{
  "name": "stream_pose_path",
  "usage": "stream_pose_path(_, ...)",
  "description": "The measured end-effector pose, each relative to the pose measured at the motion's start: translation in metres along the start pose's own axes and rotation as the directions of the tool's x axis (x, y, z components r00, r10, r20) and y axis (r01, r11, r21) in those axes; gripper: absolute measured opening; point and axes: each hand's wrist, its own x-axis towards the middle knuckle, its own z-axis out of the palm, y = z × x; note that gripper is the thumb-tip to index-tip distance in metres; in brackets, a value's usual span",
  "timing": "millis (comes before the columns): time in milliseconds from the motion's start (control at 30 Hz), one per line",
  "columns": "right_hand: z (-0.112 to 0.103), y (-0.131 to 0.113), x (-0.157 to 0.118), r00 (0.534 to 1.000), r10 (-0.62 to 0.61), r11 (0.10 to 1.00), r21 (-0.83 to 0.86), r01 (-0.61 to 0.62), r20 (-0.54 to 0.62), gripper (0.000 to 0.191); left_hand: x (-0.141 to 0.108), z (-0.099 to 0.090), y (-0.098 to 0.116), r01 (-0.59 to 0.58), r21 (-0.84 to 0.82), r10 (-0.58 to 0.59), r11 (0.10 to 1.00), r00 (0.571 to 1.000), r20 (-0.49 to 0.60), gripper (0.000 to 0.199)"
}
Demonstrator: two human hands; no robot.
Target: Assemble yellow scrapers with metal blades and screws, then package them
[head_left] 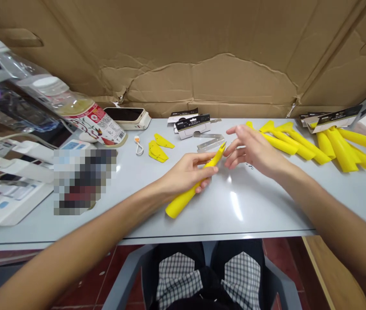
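My left hand is closed around a yellow plastic handle. The handle slants from its wide rounded end near me up to a narrow tip. Close to that tip hovers my right hand, fingers apart and bent, with nothing visible in them. Behind the tip lie flat metal strips on the table. Some tiny metal parts, perhaps screws, lie partly hidden under my right hand. Thin yellow plates with small holes rest left of my left hand.
More yellow handles lie at the right, several under black-and-white packaging cards. Other cards stand at the back before a cardboard wall. At the left are a phone, a bottle, a cable loop and a power strip.
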Motion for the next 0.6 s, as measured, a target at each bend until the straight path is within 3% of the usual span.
stream_pose_path(133,-0.032,-0.009,0.01,0.994,-0.059,0.997,-0.059,0.054,-0.091,0.058,-0.001,-0.001,0.002,0.026,-0.159,-0.012,0.987,0.996,0.087,0.023)
stream_pose_path(267,-0.035,-0.009,0.009,0.984,-0.162,0.96,-0.241,0.14,-0.07,0.048,-0.002,-0.003,0.002,-0.017,-0.166,0.034,0.986,0.995,0.097,0.022)
stream_pose_path(367,-0.023,-0.007,0.005,0.991,-0.133,0.953,-0.275,0.127,-0.003,0.05,-0.002,-0.005,0.001,-0.072,-0.038,0.075,0.997,0.994,0.083,0.036)
stream_pose_path(433,-0.015,-0.005,0.003,1.0,-0.018,0.984,-0.176,0.019,0.008,0.053,0.0,-0.007,-0.004,-0.204,0.2,0.203,0.958,0.979,0.023,0.042)
stream_pose_path(467,-0.013,-0.003,0.003,0.999,0.045,0.992,-0.114,-0.044,0.011,0.052,0.002,-0.009,-0.008,-0.296,0.355,0.318,0.887,0.948,-0.004,0.045)
stream_pose_path(533,-0.009,0.0,0.003,0.991,0.132,0.991,-0.02,-0.131,0.035,0.044,0.005,-0.012,-0.017,-0.459,0.64,0.592,0.616,0.806,0.007,0.049)
stream_pose_path(600,-0.008,0.004,0.004,0.986,0.151,0.988,0.015,-0.153,0.071,0.035,0.008,-0.013,-0.025,-0.506,0.778,0.725,0.372,0.682,0.097,0.053)
